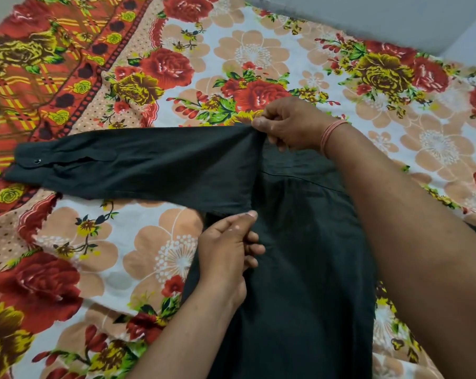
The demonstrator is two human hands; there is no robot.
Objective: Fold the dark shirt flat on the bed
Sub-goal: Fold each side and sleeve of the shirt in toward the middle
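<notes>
Both hands, left (226,250) and right (288,124), fingers closed, pinch the shirt (299,269) where its sleeve (149,162) begins; uneven pulling could skew the fold.

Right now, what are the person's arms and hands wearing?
Both arms are bare, with no sleeves showing, and neither the left hand nor the right hand wears a glove. The right wrist carries a thin band of pinkish-orange thread wound round it several times. No rings or watch show.

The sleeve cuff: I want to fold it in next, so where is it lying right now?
In the head view the cuff lies far left on the floral bedsheet, at the outstretched sleeve's end, away from both hands.
</notes>
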